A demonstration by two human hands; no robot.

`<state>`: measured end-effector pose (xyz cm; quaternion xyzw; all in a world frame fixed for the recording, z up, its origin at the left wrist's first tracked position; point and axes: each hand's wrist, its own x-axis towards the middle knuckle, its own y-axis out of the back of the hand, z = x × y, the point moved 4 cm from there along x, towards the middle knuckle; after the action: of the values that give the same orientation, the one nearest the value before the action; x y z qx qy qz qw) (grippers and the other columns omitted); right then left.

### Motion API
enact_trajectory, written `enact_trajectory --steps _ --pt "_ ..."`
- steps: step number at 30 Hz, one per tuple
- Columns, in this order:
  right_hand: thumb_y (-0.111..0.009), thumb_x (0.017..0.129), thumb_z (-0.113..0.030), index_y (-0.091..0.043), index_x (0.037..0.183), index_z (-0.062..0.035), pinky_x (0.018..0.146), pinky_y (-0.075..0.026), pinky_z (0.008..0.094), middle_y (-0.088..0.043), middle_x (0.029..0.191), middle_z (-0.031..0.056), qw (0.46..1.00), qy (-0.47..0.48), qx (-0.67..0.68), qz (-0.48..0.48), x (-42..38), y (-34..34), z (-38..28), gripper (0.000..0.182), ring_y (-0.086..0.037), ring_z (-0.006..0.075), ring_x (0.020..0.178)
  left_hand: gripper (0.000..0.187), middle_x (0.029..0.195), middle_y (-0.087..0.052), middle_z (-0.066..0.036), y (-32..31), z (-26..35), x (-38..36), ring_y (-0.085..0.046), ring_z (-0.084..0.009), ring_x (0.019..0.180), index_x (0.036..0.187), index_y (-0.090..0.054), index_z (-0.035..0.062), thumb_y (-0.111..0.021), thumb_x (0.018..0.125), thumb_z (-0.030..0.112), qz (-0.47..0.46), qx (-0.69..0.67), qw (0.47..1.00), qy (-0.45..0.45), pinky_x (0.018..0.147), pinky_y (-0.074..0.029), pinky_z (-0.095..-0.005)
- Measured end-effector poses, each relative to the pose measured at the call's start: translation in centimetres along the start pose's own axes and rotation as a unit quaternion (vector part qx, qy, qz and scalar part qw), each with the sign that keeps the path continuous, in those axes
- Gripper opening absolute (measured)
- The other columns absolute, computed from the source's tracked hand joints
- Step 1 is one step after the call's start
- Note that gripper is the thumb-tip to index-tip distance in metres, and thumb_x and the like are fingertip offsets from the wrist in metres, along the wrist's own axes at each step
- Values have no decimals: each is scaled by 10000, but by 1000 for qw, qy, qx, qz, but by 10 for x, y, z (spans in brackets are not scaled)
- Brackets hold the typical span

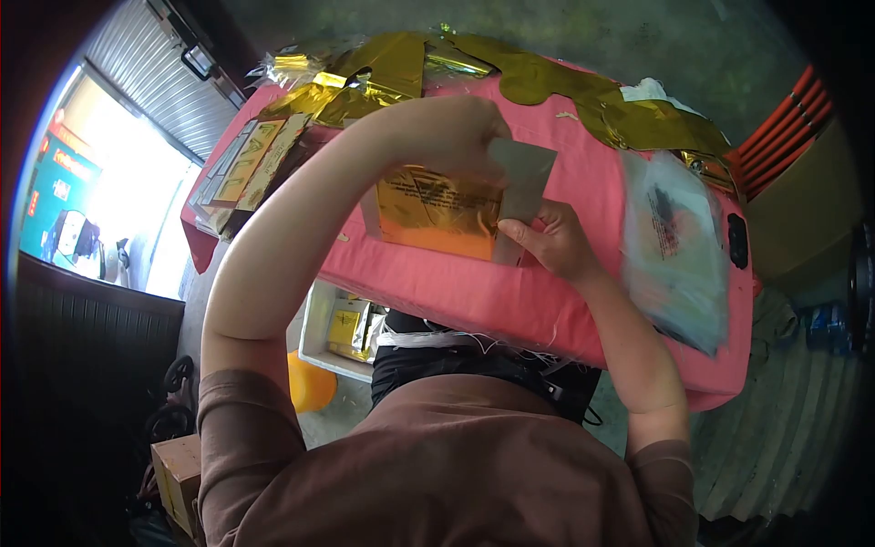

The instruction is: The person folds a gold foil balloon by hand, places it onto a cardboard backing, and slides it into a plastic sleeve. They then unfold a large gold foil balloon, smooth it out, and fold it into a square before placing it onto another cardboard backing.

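Over the pink-covered table, a shiny gold foil sheet (437, 214) with dark print lies between my hands, grey edging showing at its left side. A plain grey card (530, 173) stands upright at its right end. My left hand (467, 137) reaches across from the left, fingers curled at the card's upper left edge; they are partly smeared by motion and the fingertips are hard to see. My right hand (554, 242) pinches the card's lower edge beside the foil, its thumb on the near side and its other fingers behind.
Clear plastic bags (670, 242) lie in a stack at the table's right. Gold foil pieces (565, 87) spread along the far edge. Card stacks (246, 169) sit at left. Below the near edge are a white box (319, 342) with gold packets and a yellow-orange object (310, 383).
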<state>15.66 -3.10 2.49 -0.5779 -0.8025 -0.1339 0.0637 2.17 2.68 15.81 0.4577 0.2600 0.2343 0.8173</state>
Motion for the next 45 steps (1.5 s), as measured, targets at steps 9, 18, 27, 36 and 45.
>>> enact_trajectory --steps 9,18,27,36,45 --pt "-634 851 -73 -676 943 -24 729 -480 231 -663 855 -8 992 -103 66 -38 -2 2 13 112 -584 57 791 314 784 -667 -136 -5 -10 0 -647 -255 738 904 -677 36 -681 702 277 56 -12 998 -4 695 -505 -351" --pt "-668 824 -75 -685 948 -42 728 -483 229 -673 877 -8 986 -96 138 22 0 20 18 130 -591 52 788 457 1139 -571 -110 -4 -78 -56 -570 -186 1013 1159 -556 8 -676 811 278 415 -168 894 -28 821 -495 -318" --pt "-658 841 -109 -677 968 -64 774 -472 230 -671 899 -5 961 -111 246 65 3 28 24 136 -600 66 814 352 934 -638 -44 -101 -126 -84 -592 -87 816 1109 -586 -16 -638 875 242 306 -518 794 87 708 -481 -219" --pt "-633 873 -208 -624 973 -32 504 -486 246 -666 886 64 967 -158 200 -21 -1 17 18 203 -643 148 723 229 780 -642 -10 -124 -122 -77 -604 -80 709 938 -635 10 -644 870 228 302 -615 724 87 646 -494 -225" --pt "-634 871 -203 -619 939 -38 438 -452 232 -661 860 66 968 -151 200 27 1 20 21 179 -648 167 682 193 789 -664 -105 -135 -121 -87 -651 -173 677 903 -625 -7 -583 906 182 184 -654 731 63 608 -539 -269"
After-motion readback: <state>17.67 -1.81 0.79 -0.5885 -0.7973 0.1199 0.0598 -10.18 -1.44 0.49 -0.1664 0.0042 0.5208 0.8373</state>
